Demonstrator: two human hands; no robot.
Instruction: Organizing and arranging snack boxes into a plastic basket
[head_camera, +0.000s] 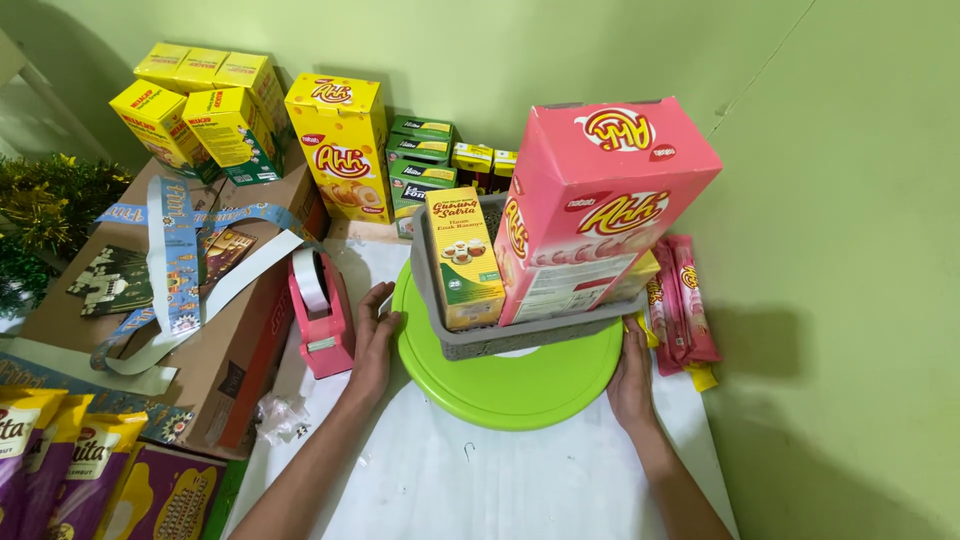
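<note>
Item: round lime-green plastic tray (520, 395), lying flat on a white sheet (480, 480) that covers the desk, at the centre of the view. The left hand (373, 335) rests against the tray's rim at nine o'clock, fingers together and laid flat along the edge; the right hand (632, 385) meets the rim at three o'clock, fingers likewise extended and closed up against it, pinching nothing. The two palms bracket the tray from opposite sides, a hold that judges well for steadying or turning a loaded disc. On the tray stands a grey rectangular woven basket (520, 335), set toward twelve o'clock, its walls propping the contents upright: a tall pink cardboard snack box (590, 200) leaning at the right and a slim yellow-and-green carton (463, 260) at the left. At three o'clock of the tray, touching the wall, lie pink wrapped biscuit packs (685, 300). At nine o'clock stands a pink tape dispenser (320, 305), just beside the left hand. Farther left, a brown cardboard box (240, 350) carries loose patterned blue ribbon (170, 260). At twelve o'clock, against the wall, a yellow snack box (340, 145), stacked yellow cartons (200, 110) and green small cartons (420, 160). Walls: plain pale green (830, 200).
</note>
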